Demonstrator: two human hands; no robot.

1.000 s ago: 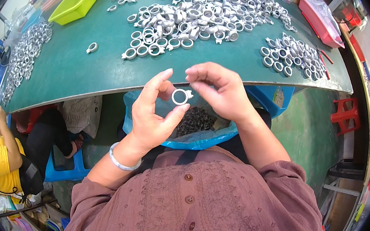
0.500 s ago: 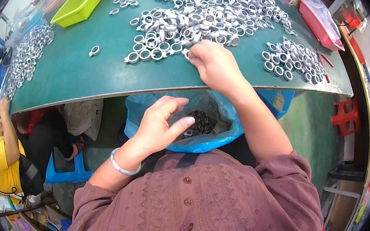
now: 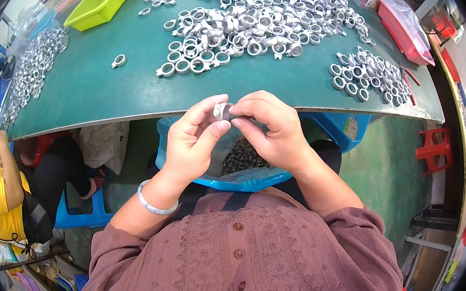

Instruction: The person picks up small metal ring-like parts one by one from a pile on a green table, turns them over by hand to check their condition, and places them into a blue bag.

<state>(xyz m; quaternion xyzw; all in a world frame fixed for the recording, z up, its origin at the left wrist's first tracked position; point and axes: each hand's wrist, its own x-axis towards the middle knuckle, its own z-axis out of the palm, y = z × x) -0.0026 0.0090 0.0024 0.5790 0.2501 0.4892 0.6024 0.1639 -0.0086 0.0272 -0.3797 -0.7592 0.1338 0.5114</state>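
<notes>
Green tabletop (image 3: 101,87) bears a heap (image 3: 264,20) toward its far edge, seemingly left to do, while off its near edge one ring (image 3: 218,110), apparently unfinished, is gripped by left hand (image 3: 192,135) and right hand (image 3: 276,130), fingers pinched narrow.

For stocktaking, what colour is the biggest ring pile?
The pile is silver-grey, clearest in the head view.

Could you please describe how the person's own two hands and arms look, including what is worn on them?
The left hand and right hand are ungloved. A smooth, pale bluish-grey bangle circles the left wrist; none shows on the right. Both forearms are uncovered below loose, wrinkled, purplish-brown sleeves.
</notes>
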